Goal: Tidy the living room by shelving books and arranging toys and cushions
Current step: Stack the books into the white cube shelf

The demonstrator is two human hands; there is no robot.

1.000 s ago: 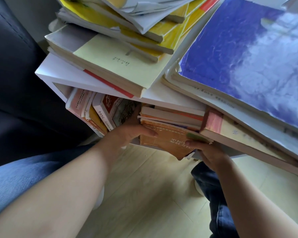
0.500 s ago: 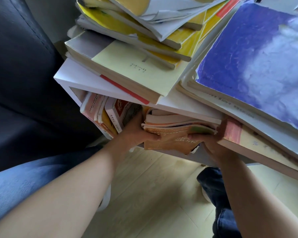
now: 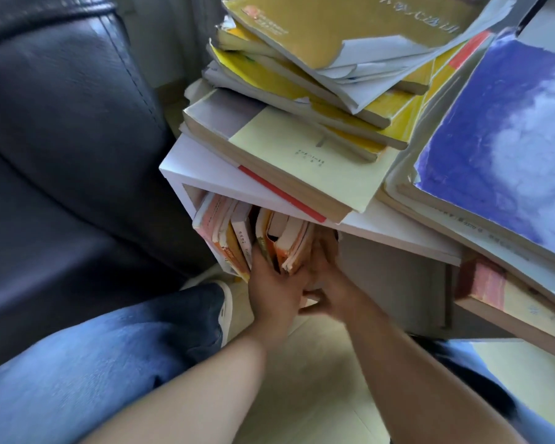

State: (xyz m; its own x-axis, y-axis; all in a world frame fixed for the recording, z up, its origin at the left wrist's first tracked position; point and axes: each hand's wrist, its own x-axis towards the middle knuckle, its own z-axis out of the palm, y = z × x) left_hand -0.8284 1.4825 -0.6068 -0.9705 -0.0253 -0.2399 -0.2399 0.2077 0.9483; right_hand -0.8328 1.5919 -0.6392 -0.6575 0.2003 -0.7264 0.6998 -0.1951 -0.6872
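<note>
- my left hand (image 3: 274, 293) reaches up to the orange books (image 3: 289, 248). its fingers slide in along their left face, next to the white-spined book (image 3: 242, 238). the fingertips are hidden, so i cannot tell whether they curl round anything.
- my right hand (image 3: 327, 277) lies flat against the right face of the same books, fingers straight and close together, holding nothing. it touches the left hand at the thumbs.
- the orange books stand on edge inside the open compartment of the white shelf (image 3: 202, 168), leaning left with the pink-covered books (image 3: 212, 216) at the compartment's left wall.
- on top of the shelf a pale yellow book (image 3: 305, 165) lies flat, with a slanted heap of yellow books (image 3: 343, 33) above it.
- to the right is a large blue-covered book (image 3: 507, 149), and below it a thick book with a pink spine (image 3: 486, 283) juts out.
- a dark leather sofa (image 3: 61, 139) stands to the left of the shelf, and my jeans-clad knee (image 3: 93, 357) is in front of the sofa, over the pale wood floor (image 3: 318, 398).
</note>
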